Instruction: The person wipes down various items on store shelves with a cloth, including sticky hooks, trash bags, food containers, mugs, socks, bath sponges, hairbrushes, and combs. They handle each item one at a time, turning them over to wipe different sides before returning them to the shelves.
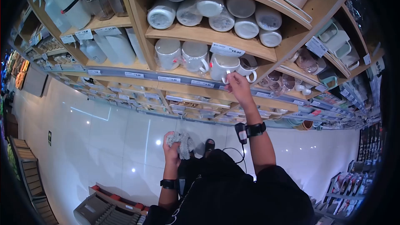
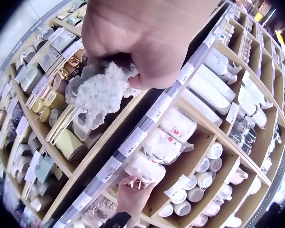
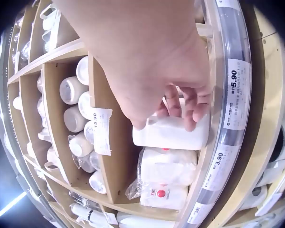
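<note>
My right hand reaches to the shelf and grips the handle of a white mug. In the right wrist view its curled fingers lie over the side of this mug. Two plastic-wrapped white mugs with red stickers stand in a row beside it. A further white mug is partly behind my right hand. Down in front of my body, my left hand holds a crumpled, fluffy-looking whitish-grey bundle. The left thumb presses on its edge, and the palm hides part of it.
White cups lie bottoms-out in the compartment above. A price card hangs just over the mugs, and a label strip runs along the shelf edge. Wooden dividers bound the compartment. Shiny floor tiles lie below.
</note>
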`<state>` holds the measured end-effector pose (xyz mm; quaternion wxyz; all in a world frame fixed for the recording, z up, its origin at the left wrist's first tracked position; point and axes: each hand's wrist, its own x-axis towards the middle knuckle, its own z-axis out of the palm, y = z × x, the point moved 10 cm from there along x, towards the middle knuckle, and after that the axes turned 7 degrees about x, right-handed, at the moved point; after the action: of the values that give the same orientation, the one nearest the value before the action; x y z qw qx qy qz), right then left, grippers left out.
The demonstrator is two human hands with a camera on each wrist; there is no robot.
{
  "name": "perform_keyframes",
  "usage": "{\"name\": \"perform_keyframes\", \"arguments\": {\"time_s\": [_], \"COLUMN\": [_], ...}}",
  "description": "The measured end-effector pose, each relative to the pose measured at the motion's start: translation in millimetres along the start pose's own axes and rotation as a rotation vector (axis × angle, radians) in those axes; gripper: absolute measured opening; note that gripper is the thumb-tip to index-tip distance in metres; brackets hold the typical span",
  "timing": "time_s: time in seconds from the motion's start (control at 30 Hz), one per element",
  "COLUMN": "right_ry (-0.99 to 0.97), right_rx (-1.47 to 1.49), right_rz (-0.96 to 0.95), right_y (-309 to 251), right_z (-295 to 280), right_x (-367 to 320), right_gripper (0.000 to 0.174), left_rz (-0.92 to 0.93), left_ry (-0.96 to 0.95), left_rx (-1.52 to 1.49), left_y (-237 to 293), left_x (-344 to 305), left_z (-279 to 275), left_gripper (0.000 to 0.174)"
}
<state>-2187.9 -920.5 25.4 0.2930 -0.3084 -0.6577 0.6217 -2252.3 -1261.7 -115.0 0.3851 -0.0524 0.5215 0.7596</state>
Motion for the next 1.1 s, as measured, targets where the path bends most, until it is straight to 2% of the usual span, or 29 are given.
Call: {"name": "perform_keyframes", "arguments": {"time_s": [0.03, 0.1, 0.17, 0.2, 0.27, 0.37, 0.4, 0.43, 0.5, 0.6, 0.63, 0.73, 0.8, 0.83, 0.9, 0.93, 1.0, 1.03, 1.1], "right_ry": [-0.101, -0.109, -0.142, -0.142, -0.157, -0.093, -0.094, -0.09, -0.094, -0.063, -0.062, -0.096, -0.221, -0.22, -0.381, -0.396, -0.409, -0.424, -0.411], "right_rx": [0.003, -0.016, 0.215, 0.216, 0.228, 0.299, 0.173, 0.182, -0.01, -0.001, 0.006, 0.147, 0.418, 0.422, 0.471, 0.515, 0.492, 0.462, 0.45], "right_rz": [0.019, 0.072, 0.18, 0.173, 0.069, 0.044, -0.034, -0.038, -0.212, -0.227, -0.224, -0.15, 0.091, 0.099, 0.118, 0.124, 0.121, 0.113, 0.114], "right_y": [5.8, -1.3, 9.0, 10.0, 4.8, 5.3, -7.4, -7.1, -21.8, -26.2, -26.3, -27.8, -18.8, -21.1, -26.6, -27.8, -34.5, -40.1, -50.4], "right_z": [9.2, 18.1, 25.6, 26.4, 29.3, 22.9, 21.4, 19.4, 14.7, 4.4, 1.9, -5.4, -0.2, -4.3, 3.0, 4.9, 3.1, 1.6, -6.3], "right_x": [3.5, 2.9, 2.7, 3.2, 3.0, -5.7, -12.4, -17.2, -28.3, -46.2, -54.3, -76.3, -94.3, -100.2, -115.9, -120.2, -126.1, -129.2, -133.9], "right_gripper": [0.024, 0.027, 0.029, 0.029, 0.029, 0.03, 0.031, 0.031, 0.033, 0.034, 0.034, 0.035, 0.04, 0.04, 0.042, 0.04, 0.04, 0.039, 0.038], "left_rz": [-0.011, -0.004, 0.005, 0.001, 0.009, 0.026, 0.033, 0.038, 0.049, 0.064, 0.065, 0.07, 0.069, 0.066, 0.137, 0.13, 0.246, 0.244, 0.218], "left_ry": [0.007, 0.003, -0.004, -0.01, -0.015, -0.028, -0.046, -0.064, -0.069, -0.109, -0.174, -0.283, -0.339, -0.345, -0.576, -0.57, -0.705, -0.701, -0.664], "left_rx": [-0.013, 0.0, 0.01, 0.008, 0.008, 0.017, 0.027, 0.037, 0.065, 0.097, 0.115, 0.121, 0.088, 0.074, 0.106, 0.11, 0.414, 0.418, 0.476], "left_y": [1.1, 1.5, 4.3, 7.9, 13.3, 15.0, 15.1, 14.6, 18.5, 15.6, 13.4, 29.9, 54.4, 67.1, 86.6, 93.6, 99.8, 94.6, 82.3], "left_x": [2.4, 6.8, 8.2, 7.9, 9.4, 17.3, 20.0, 21.6, 25.8, 35.1, 39.8, 36.2, 22.6, 16.3, 4.6, 2.0, -15.0, -18.1, -19.5], "left_z": [-5.3, -12.9, -12.7, -10.5, -7.1, -2.9, 0.2, 2.8, 9.4, 15.7, 17.9, 48.9, 91.6, 112.7, 158.7, 170.8, 204.0, 207.6, 212.8], "left_gripper": [0.045, 0.045, 0.046, 0.046, 0.046, 0.045, 0.045, 0.045, 0.045, 0.044, 0.044, 0.041, 0.039, 0.039, 0.053, 0.053, 0.072, 0.072, 0.083]}}
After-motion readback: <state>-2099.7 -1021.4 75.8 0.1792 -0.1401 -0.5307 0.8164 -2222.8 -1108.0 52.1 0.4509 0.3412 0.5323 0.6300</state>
